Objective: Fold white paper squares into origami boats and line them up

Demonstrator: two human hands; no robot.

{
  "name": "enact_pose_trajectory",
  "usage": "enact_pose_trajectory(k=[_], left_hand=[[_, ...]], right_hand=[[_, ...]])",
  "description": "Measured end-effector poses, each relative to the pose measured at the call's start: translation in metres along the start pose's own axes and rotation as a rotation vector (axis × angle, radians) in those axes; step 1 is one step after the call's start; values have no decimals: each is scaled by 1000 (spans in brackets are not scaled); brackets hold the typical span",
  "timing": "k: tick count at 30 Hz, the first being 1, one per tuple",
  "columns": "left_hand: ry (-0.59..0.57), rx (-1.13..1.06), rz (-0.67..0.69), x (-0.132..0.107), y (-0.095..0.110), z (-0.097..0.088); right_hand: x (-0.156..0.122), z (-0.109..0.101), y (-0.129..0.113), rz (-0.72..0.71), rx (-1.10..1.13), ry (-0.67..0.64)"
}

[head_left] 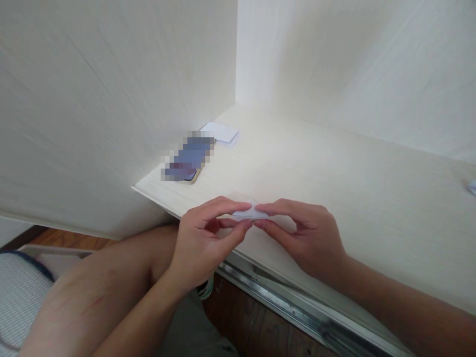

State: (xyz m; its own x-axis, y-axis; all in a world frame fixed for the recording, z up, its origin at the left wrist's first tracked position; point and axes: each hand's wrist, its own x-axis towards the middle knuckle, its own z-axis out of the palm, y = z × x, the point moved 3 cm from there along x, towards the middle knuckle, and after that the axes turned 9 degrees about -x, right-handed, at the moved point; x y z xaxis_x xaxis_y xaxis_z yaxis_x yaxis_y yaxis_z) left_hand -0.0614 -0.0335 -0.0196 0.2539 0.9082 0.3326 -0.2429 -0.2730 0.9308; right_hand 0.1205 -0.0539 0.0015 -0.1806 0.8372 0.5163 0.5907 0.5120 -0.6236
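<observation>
Between my two hands, just above the front edge of the pale desk point(334, 178), is a small folded piece of white paper point(251, 215). My left hand point(208, 233) pinches its left side between thumb and fingers. On the right side, my right hand point(305, 228) grips it the same way, and the fingertips of both hands nearly meet. The paper looks flat along its lower edge with a raised point at the top. Its finer folds are partly hidden by my fingers.
A phone point(191, 157), its screen blurred out, lies at the desk's left. Behind it are white paper sheets point(221, 132). A small pale object point(471, 187) sits at the far right edge. Panels point(111, 99) rise left and behind; a metal drawer rail point(267, 292) runs below the edge.
</observation>
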Motion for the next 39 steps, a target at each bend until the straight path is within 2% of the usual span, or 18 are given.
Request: enact_pose_trajectory(k=[7, 11, 14, 20, 29, 39], left_hand=[[-48, 165, 95, -1, 5, 2], [-37, 206, 52, -2, 5, -1], [-82, 247, 52, -1, 7, 0], [-114, 222, 69, 4, 9, 0], [-19, 242, 50, 3, 9, -1], [-73, 205, 120, 3, 11, -4]], right_hand=[[2, 0, 0, -19, 9, 0], [2, 0, -2, -34, -46, -36], [1, -1, -5, -69, -65, -52], [1, 1, -6, -47, -86, -57], [1, 0, -4, 29, -40, -62], [1, 1, -7, -32, -3, -82]])
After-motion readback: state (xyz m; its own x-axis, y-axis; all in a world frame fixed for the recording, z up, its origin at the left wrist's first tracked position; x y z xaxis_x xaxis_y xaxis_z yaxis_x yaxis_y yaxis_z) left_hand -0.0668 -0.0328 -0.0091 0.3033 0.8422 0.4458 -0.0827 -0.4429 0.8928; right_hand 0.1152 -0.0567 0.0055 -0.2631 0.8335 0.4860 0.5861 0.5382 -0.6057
